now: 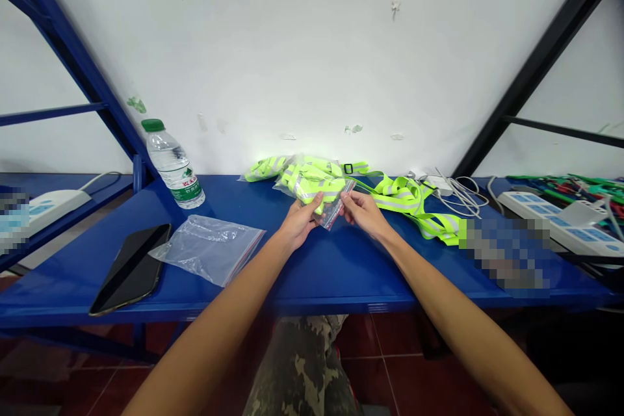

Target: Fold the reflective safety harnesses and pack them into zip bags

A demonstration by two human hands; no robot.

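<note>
As fingers (353, 203) grip it, the bag (312, 181) runs crosswise; mouth (337, 208) rightward.

Table (361, 279) looked smooth, glossy. Held bag (333, 210) was clear, shiny plastic. Straps (403, 191) looked like cloth. Wall (292, 45) was matt.

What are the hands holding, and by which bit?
A clear zip bag with yellow-green reflective strap inside. The right hand pinches its red-lined zip edge; the left hand grips its near side.
</note>
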